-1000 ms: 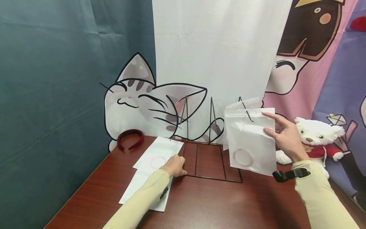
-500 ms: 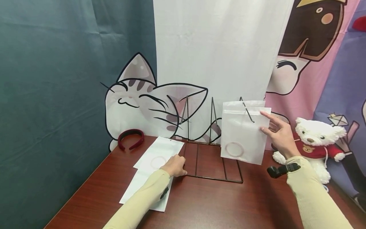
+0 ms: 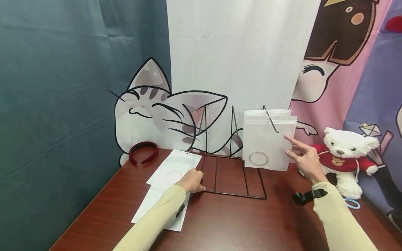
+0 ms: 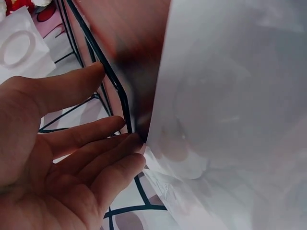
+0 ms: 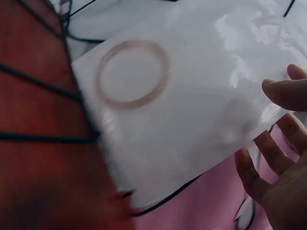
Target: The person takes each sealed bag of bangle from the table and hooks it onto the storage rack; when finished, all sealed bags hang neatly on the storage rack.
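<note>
A white zip bag (image 3: 270, 146) with a pale pinkish ring (image 5: 133, 74) showing through it hangs on the right hook (image 3: 272, 122) of a black wire display rack (image 3: 232, 194). Behind it, on that same hook, hangs another white bag (image 3: 267, 112). My right hand (image 3: 306, 160) is at the front bag's right edge, its index finger extended and its thumb apart from it. At the rack's front left corner, my left hand (image 3: 191, 180) holds the base wire; its thumb and fingertips meet the bar in the left wrist view.
Two more white bags (image 3: 163, 174) lie overlapping on the wooden table beside the left hand, one with a ring inside. A dark red headband (image 3: 143, 144) stands at the back left. At the right sit a white teddy bear (image 3: 340, 153) and a light blue ring (image 3: 352, 203).
The front bag has slid back along the hook, closer to the rear bag, and hangs straighter. My right hand has moved left with it and loosened its fingers. The left hand stays put.
</note>
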Demonstrator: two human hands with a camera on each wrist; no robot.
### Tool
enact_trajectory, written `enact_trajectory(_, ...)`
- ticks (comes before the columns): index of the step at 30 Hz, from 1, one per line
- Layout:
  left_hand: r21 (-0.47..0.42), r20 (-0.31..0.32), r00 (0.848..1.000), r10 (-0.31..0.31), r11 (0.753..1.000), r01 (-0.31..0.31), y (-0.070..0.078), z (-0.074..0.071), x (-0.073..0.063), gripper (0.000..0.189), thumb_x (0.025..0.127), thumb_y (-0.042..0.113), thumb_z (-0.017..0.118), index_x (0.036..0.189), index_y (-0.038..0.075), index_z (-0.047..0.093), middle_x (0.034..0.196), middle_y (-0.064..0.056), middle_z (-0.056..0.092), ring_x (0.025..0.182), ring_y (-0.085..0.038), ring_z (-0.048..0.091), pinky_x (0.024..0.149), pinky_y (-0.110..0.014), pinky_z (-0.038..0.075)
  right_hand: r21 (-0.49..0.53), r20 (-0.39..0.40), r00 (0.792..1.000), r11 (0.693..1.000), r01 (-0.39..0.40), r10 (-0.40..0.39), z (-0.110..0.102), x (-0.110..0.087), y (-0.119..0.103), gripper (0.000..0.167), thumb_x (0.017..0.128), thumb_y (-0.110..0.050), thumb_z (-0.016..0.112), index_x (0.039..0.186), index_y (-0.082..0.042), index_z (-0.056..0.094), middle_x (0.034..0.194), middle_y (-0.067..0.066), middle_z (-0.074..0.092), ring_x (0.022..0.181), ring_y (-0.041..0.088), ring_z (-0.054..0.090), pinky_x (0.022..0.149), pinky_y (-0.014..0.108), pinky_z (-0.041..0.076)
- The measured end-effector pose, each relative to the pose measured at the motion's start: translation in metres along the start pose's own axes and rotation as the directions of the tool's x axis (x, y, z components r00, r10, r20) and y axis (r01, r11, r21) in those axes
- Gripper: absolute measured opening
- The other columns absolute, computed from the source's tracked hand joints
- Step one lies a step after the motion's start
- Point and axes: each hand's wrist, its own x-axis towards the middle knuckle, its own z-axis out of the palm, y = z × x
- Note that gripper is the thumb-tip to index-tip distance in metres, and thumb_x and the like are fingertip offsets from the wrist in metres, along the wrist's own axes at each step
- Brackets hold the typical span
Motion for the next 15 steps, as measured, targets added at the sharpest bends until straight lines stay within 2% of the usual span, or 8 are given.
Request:
enact_trajectory(3, 0.0, 0.005, 1.0, 0.017, 1.0, -0.017, 0.001, -0.002, -0.001, 0.031, 0.079, 0.026, 0.084, 0.092, 0.003, 0.069, 0.085, -0.013, 0.069, 0.079, -0.025, 0.066, 0.075, -0.038, 0.055, -0.029, 0.068, 0.997, 0.999, 0.033, -0.03, 0.007, -0.014, 0.021, 0.043, 0.092, -0.013, 0.072, 0.134, -0.014, 0.065, 0.13, -0.006, 0.068, 0.103, -0.016, 0.053, 0.08, 0.008, 0.044)
enact_trajectory(5, 0.006, 0.013, 0.999, 0.033, 0.999, -0.033, 0.001, -0.003, -0.001, 0.037, 0.081, 0.026, 0.083, 0.103, 0.001, 0.069, 0.092, -0.015, 0.071, 0.086, -0.027, 0.068, 0.079, -0.039, 0.056, -0.056, 0.142, 0.989, 0.998, 0.042, -0.033, 0.012, -0.024, 0.035, 0.037, 0.091, -0.01, 0.072, 0.127, -0.009, 0.069, 0.126, 0.001, 0.071, 0.103, -0.014, 0.056, 0.081, 0.011, 0.045)
enact_trajectory(7, 0.001, 0.009, 0.998, 0.059, 0.998, -0.059, -0.002, -0.004, 0.0, 0.04, 0.082, 0.025, 0.081, 0.11, -0.001, 0.069, 0.093, -0.015, 0.072, 0.087, -0.027, 0.068, 0.079, -0.039, 0.056, -0.14, 0.192, 0.981, 0.989, 0.049, -0.021, 0.019, -0.035, 0.048, 0.031, 0.088, -0.008, 0.074, 0.119, -0.009, 0.074, 0.12, 0.009, 0.074, 0.103, -0.005, 0.062, 0.08, 0.016, 0.048)
enact_trajectory(9, -0.021, -0.007, 0.996, 0.092, 0.996, -0.092, -0.008, -0.006, 0.001, 0.035, 0.084, 0.023, 0.079, 0.107, 0.0, 0.069, 0.09, -0.013, 0.072, 0.084, -0.025, 0.067, 0.077, -0.038, 0.055, -0.239, 0.229, 0.973, 0.969, 0.058, -0.001, 0.027, -0.045, 0.057, 0.026, 0.086, -0.008, 0.075, 0.111, -0.011, 0.077, 0.114, 0.013, 0.075, 0.102, 0.009, 0.067, 0.08, 0.024, 0.05)
enact_trajectory(12, -0.099, -0.055, 0.987, 0.151, 0.983, -0.156, -0.027, -0.011, 0.002, 0.026, 0.085, 0.016, 0.076, 0.103, -0.002, 0.07, 0.092, -0.014, 0.074, 0.085, -0.026, 0.069, 0.078, -0.039, 0.056, -0.344, 0.289, 0.957, 0.934, 0.091, 0.013, 0.039, -0.055, 0.062, 0.021, 0.084, -0.007, 0.075, 0.105, -0.011, 0.078, 0.105, 0.012, 0.076, 0.098, 0.028, 0.07, 0.08, 0.04, 0.053)
enact_trajectory(15, -0.164, -0.098, 0.975, 0.199, 0.963, -0.213, -0.055, -0.021, 0.002, 0.024, 0.087, 0.009, 0.071, 0.106, -0.006, 0.07, 0.101, -0.019, 0.075, 0.094, -0.03, 0.072, 0.086, -0.041, 0.058, -0.376, 0.363, 0.932, 0.915, 0.145, 0.001, 0.05, -0.061, 0.055, 0.022, 0.084, -0.008, 0.075, 0.105, -0.007, 0.076, 0.1, 0.011, 0.076, 0.094, 0.03, 0.07, 0.081, 0.047, 0.054)
